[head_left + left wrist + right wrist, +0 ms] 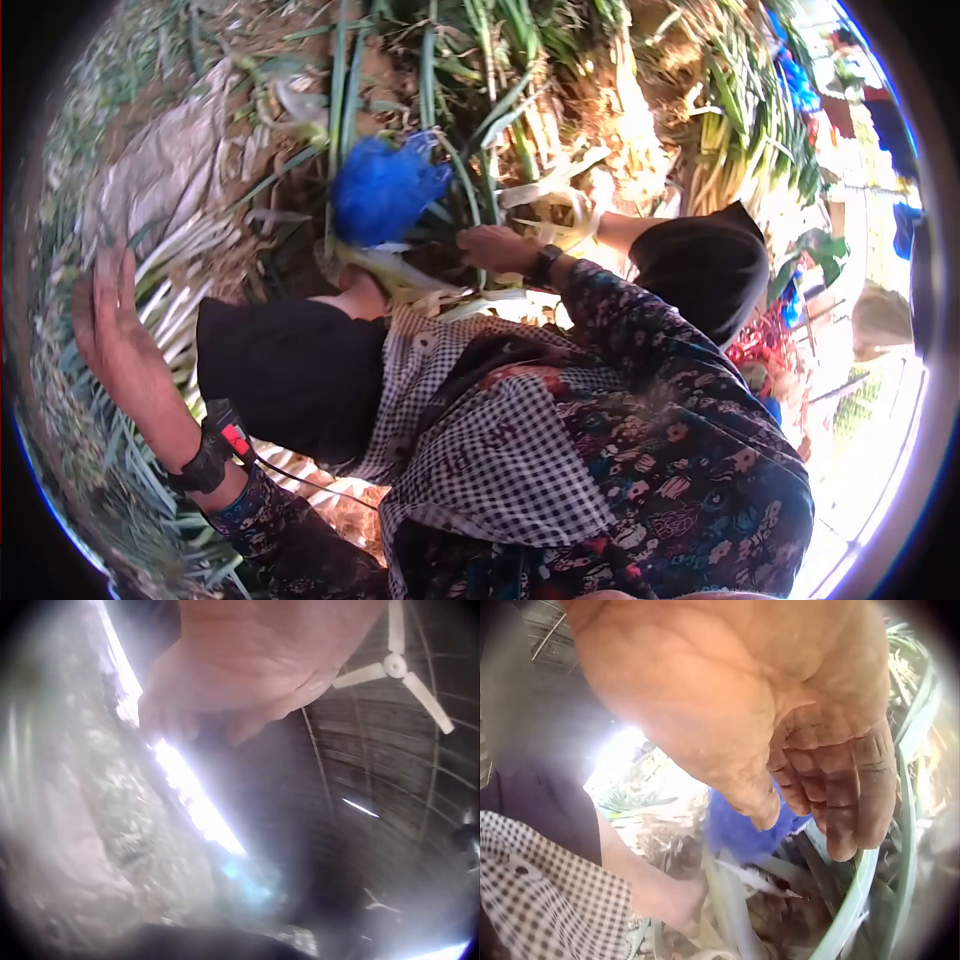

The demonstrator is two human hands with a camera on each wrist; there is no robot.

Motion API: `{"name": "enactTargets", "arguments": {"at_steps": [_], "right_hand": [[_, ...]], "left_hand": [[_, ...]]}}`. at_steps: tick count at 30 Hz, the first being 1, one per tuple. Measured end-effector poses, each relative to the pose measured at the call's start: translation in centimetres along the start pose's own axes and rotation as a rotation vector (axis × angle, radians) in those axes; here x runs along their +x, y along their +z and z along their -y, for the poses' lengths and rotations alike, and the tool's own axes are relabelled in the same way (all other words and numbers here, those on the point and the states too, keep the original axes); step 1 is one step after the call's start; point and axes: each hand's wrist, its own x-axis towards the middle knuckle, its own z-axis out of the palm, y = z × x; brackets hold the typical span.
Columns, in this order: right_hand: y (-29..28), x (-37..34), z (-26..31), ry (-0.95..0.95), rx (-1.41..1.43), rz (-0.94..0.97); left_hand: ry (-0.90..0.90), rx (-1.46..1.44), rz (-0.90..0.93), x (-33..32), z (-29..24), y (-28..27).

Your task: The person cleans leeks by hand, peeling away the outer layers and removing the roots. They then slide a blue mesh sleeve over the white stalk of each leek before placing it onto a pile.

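My left hand (125,345) is out at the far left of the head view, fingers extended, beside a spread of long green onions (185,320) with white stalks. Nothing shows in its grasp, and the left wrist view (255,660) is blurred around the fingers. In front of my body, the right hand (500,248) hovers over loose leaves with its fingers loosely bent. The right wrist view shows its palm (780,697) holding nothing. Just past those fingers lies a crumpled blue bundle of thin plastic or netting (385,190), among long green leaves (907,825).
Bunches of green onions (735,130) lie at the back right, roots and pale stalks showing. A pale woven sack (165,160) is at the back left. My bent knees (290,375) frame the work area. Red strands (770,345) lie at the right. Overhead hangs a ceiling fan (395,666).
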Motion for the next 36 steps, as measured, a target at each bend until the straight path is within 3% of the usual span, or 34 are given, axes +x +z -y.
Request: {"name": "enactTargets", "arguments": {"at_steps": [2,4,6,7,10,12,14,16,17,18,20,21,22,24,26,29,31,32,33,34,35,36], "right_hand": [[0.2,-0.4,0.6,0.021,0.022,0.056],[-0.9,-0.8,1.2,0.102,0.164,-0.011],[-0.6,-0.7,-1.1,0.123,0.228,-0.130],[-0.9,-0.6,-2.4,0.121,0.287,-0.233],[-4.6,0.2,-6.3,0.475,0.488,-0.394],[-5.3,1.3,-9.9,0.469,0.509,-0.710],[-7.4,2.1,-14.0,0.687,0.327,-0.863],[-6.8,3.0,-18.5,0.621,0.226,-1.199],[-7.6,2.9,-20.0,0.871,0.289,-0.944],[-7.1,3.7,-21.0,0.898,0.206,-0.958],[-8.4,4.0,-21.1,1.015,0.404,-0.650],[-8.7,5.1,-19.3,0.780,1.152,-0.826],[-8.6,6.8,-17.2,0.428,1.874,-0.942],[-2.9,11.0,-19.6,0.335,1.880,-0.701],[-8.3,12.8,-7.6,0.575,0.907,-0.752],[-13.1,10.2,-2.1,0.486,0.891,-0.696],[-13.0,6.9,-1.7,0.501,0.733,-0.927],[-12.7,4.8,-1.5,0.690,0.466,-0.899],[-8.7,3.7,-4.3,0.649,0.465,-0.982],[1.5,3.8,-11.9,0.561,0.863,-1.064],[1.4,0.3,-9.3,0.707,0.442,-0.897],[2.8,-0.6,-9.9,0.623,1.162,-0.702]], "left_hand": [[0.006,-0.071,0.191,0.9,-1.0,9.5],[-0.049,-0.084,0.315,0.9,-1.2,15.8],[0.019,-0.072,0.432,0.7,0.4,18.5],[-0.039,-0.039,0.438,0.3,0.5,19.8],[-0.261,-0.012,0.527,0.1,2.0,21.2],[-0.461,-0.093,0.645,0.6,0.7,21.1],[-0.466,-0.041,0.669,0.6,-0.2,23.0],[-0.509,0.066,0.698,0.5,-0.3,24.0],[-0.528,0.081,0.688,0.7,-0.2,24.6],[-0.545,0.074,0.680,0.9,0.1,25.0],[-0.574,0.064,0.679,1.0,0.6,25.0],[-0.569,0.051,0.684,1.3,0.8,25.5],[-0.567,0.051,0.686,1.2,0.8,26.1],[-0.619,0.079,0.716,1.3,0.5,27.3],[-0.619,0.057,0.753,1.4,0.7,28.1],[-0.609,0.051,0.756,1.5,0.3,28.3],[-0.594,0.041,0.736,1.4,0.2,27.8],[-0.578,0.040,0.728,1.4,0.1,27.7],[-0.578,0.024,0.728,1.3,-0.1,27.7],[-0.566,0.020,0.721,1.1,0.0,27.6],[-0.584,0.000,0.739,0.9,0.3,27.5],[-0.604,-0.016,0.759,0.7,0.6,27.4]]}}
